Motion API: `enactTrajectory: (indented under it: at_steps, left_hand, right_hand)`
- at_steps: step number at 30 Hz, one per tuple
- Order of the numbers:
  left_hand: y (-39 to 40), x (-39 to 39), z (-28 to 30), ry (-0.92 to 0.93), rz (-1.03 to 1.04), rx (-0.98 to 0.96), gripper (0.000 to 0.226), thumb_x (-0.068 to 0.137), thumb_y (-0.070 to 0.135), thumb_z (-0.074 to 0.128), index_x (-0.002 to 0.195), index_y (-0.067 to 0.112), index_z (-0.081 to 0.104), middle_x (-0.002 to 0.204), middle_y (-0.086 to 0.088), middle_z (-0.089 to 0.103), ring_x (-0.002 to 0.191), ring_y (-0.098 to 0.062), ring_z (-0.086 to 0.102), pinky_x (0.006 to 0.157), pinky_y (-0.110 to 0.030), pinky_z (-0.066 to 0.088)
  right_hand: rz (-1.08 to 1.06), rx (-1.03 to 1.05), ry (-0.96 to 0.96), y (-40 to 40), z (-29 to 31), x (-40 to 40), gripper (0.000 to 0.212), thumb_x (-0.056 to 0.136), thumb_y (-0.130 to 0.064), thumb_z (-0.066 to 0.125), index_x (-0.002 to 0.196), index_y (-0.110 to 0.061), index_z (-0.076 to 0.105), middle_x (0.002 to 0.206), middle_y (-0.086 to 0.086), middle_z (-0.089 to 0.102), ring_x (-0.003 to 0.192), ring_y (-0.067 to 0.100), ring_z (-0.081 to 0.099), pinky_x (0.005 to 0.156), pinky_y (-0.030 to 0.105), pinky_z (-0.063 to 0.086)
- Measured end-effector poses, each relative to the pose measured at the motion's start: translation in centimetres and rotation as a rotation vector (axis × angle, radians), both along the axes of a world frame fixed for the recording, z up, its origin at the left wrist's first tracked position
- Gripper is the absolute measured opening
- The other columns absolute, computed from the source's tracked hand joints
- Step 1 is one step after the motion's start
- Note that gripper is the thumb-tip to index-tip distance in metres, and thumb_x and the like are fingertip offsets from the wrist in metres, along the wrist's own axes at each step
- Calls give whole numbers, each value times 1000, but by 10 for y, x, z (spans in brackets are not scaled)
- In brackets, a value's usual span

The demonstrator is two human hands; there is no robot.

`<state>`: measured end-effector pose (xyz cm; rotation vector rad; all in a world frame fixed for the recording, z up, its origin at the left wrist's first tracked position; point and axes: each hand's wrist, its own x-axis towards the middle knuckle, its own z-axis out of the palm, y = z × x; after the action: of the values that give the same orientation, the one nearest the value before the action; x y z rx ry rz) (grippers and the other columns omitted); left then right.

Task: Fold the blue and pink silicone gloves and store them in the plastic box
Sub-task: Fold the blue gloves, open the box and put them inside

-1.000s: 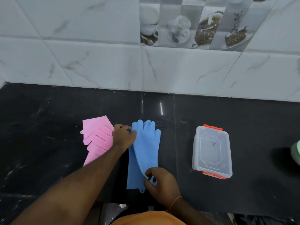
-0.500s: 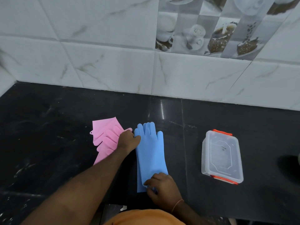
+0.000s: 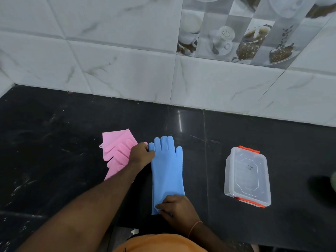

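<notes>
A blue silicone glove (image 3: 167, 170) lies flat on the black counter (image 3: 54, 160), fingers pointing to the wall. My left hand (image 3: 141, 154) pinches its outer finger at the top left edge. My right hand (image 3: 177, 210) presses and grips the cuff end near the counter's front. The pink glove (image 3: 117, 151) lies just left of the blue one, partly under my left forearm. A clear plastic box (image 3: 248, 176) with a lid and orange clips stands to the right, apart from both hands.
A white marble-tiled wall (image 3: 127, 60) rises behind the counter. A pale green object (image 3: 333, 182) shows at the right edge. My orange shirt (image 3: 160, 243) is at the bottom, at the counter's front edge.
The blue glove, folded lengthwise a second ago, now lies spread flat. My right hand has stayed at the cuff and my left at the fingertips. The view has tilted.
</notes>
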<state>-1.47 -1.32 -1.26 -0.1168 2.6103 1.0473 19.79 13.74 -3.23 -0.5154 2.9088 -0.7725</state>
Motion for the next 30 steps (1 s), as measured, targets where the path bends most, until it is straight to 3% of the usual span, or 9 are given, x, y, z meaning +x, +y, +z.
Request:
enactTrajectory:
  at_steps: [9, 12, 14, 16, 18, 21, 24, 28, 30]
  left_hand:
    - [-2, -1, -8, 25, 21, -4, 12, 93, 8, 64, 104, 7, 71, 97, -9, 76, 93, -30, 69, 78, -31, 48]
    - [-3, -2, -10, 33, 13, -10, 14, 95, 10, 65, 106, 8, 74, 99, -8, 78, 94, -29, 71, 82, -33, 52]
    - [-3, -4, -10, 22, 8, -21, 14, 99, 20, 68, 104, 9, 76, 98, -7, 79, 92, -28, 73, 87, -35, 58]
    - [-4, -7, -9, 3, -14, -61, 24, 101, 31, 69, 102, 9, 78, 95, -8, 80, 92, -30, 75, 91, -40, 60]
    - [-6, -11, -9, -47, -51, -105, 32, 101, 37, 69, 105, 6, 79, 98, -10, 81, 93, -30, 77, 96, -41, 61]
    - [-4, -13, -9, -145, -82, -120, 39, 101, 33, 71, 124, 2, 73, 104, -12, 81, 89, -29, 79, 98, -42, 63]
    - [-1, -11, -10, -182, -40, -32, 44, 98, 22, 74, 136, 0, 66, 111, -11, 80, 89, -28, 80, 90, -41, 67]
    - [6, -8, -15, -168, -45, 3, 21, 97, 20, 73, 101, 0, 77, 118, 3, 75, 89, -30, 79, 87, -43, 67]
    - [11, -6, -17, -196, -37, 49, 20, 97, 21, 71, 95, 1, 74, 110, -7, 78, 91, -31, 79, 87, -47, 67]
  right_hand:
    - [117, 57, 105, -9, -5, -7, 21, 96, -38, 68, 110, -30, 83, 98, -5, 76, 83, 22, 72, 68, 35, 57]
    - [165, 128, -34, -8, -2, -13, 31, 97, -41, 59, 119, -31, 78, 115, -2, 73, 100, 27, 65, 80, 44, 53]
    - [147, 98, -81, -1, 4, -19, 32, 95, -41, 54, 109, -28, 79, 113, -2, 71, 99, 26, 62, 82, 46, 54]
    - [-8, 5, -21, 10, 7, -27, 23, 94, -32, 58, 95, -24, 79, 102, -2, 72, 91, 21, 64, 80, 43, 57]
    - [-314, -70, -7, 25, 6, -41, 16, 97, -30, 63, 98, -23, 77, 103, -2, 71, 93, 19, 65, 84, 36, 56]
    - [-735, -151, -232, 48, 2, -64, 26, 96, -44, 69, 111, -23, 70, 111, -4, 67, 94, 13, 64, 84, 29, 53]
    - [-824, -135, -434, 59, -1, -80, 35, 88, -58, 72, 102, -27, 70, 93, -8, 73, 84, 11, 68, 75, 31, 56]
    - [-819, -116, -513, 58, -2, -83, 26, 86, -53, 74, 75, -30, 71, 71, -13, 73, 61, 5, 69, 64, 28, 60]
    - [-846, -175, -522, 60, -3, -82, 22, 86, -45, 77, 73, -27, 73, 73, -11, 74, 66, 7, 70, 72, 34, 63]
